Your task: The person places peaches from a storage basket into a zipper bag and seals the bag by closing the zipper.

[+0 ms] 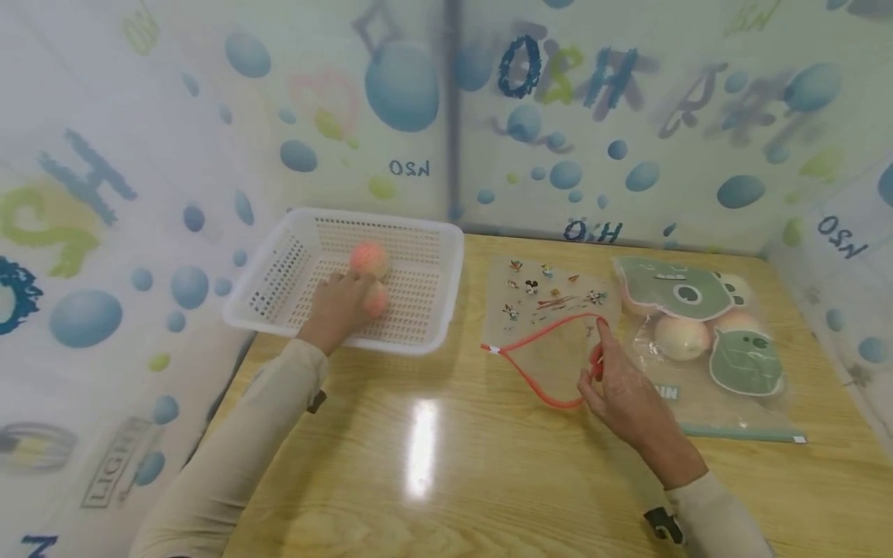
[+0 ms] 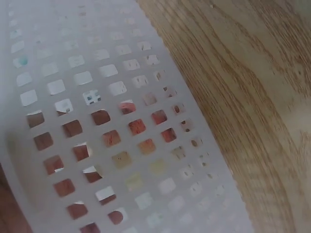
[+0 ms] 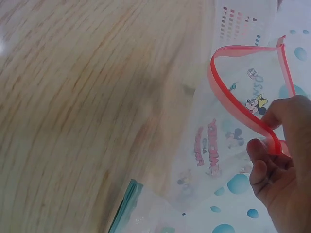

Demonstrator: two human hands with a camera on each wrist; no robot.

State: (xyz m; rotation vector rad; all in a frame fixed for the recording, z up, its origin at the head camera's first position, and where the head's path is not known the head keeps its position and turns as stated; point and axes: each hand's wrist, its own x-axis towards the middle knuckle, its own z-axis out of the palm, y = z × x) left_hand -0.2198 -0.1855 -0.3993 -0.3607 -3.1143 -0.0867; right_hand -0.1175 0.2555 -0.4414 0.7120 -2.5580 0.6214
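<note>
My left hand (image 1: 339, 308) reaches into a white plastic basket (image 1: 449, 291) and grips the nearer of two pink peaches (image 1: 377, 301). The other peach (image 1: 370, 260) lies just beyond the fingers. In the left wrist view the basket's slotted wall (image 2: 97, 48) partly hides hand and fruit; reddish patches show through its holes. My right hand (image 1: 628, 395) pinches the red-edged mouth of a clear zip bag (image 1: 544, 298) with small cartoon prints. The bag's mouth is spread wide, and its white slider (image 1: 494, 350) sits at the left corner. In the right wrist view the thumb and fingers of the right hand (image 3: 282, 160) hold the red strip (image 3: 231, 104).
A second clear zip bag with a green zip edge (image 1: 743, 434) and green animal prints lies at the right, with several pale peaches (image 1: 682, 339) inside. The wood table (image 1: 488, 480) meets patterned wall sheets (image 1: 628, 132) at the back and sides.
</note>
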